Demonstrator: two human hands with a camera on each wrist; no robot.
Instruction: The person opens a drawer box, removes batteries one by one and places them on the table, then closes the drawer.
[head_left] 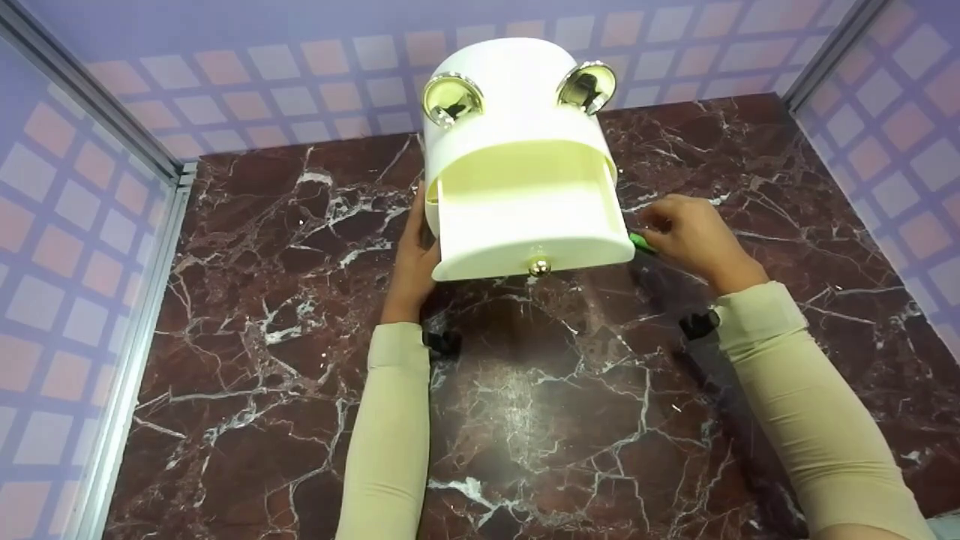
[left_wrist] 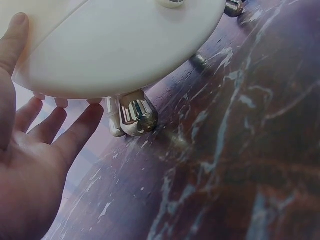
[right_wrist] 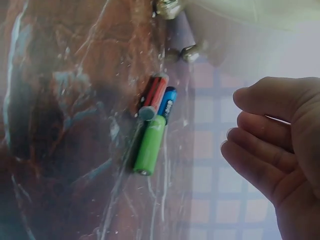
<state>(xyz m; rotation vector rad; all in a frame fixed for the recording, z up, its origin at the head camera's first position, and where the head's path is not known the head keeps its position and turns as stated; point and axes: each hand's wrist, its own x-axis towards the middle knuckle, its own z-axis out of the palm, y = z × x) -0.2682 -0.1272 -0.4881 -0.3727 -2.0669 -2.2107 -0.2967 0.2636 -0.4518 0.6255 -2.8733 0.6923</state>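
A white rounded box (head_left: 517, 97) with two gold domes has its drawer (head_left: 536, 259) pulled out; no object shows inside. My left hand (head_left: 414, 266) is at the box's left side, thumb on its face and fingers at its lower edge in the left wrist view (left_wrist: 35, 150). Beside the drawer's right corner is my right hand (head_left: 694, 236), empty, fingers loosely bent (right_wrist: 275, 145). Near it lie a green battery (right_wrist: 150, 147), a red battery (right_wrist: 155, 95) and a blue battery (right_wrist: 169, 102), close together. From the head, only the green one (head_left: 642, 242) shows, partly hidden.
The box stands on metallic feet (left_wrist: 137, 115) near the back of the dark red marbled table (head_left: 300, 420). Checkered walls (head_left: 285, 90) stand behind and at both sides, with metal frame strips (head_left: 142, 315) at the corners.
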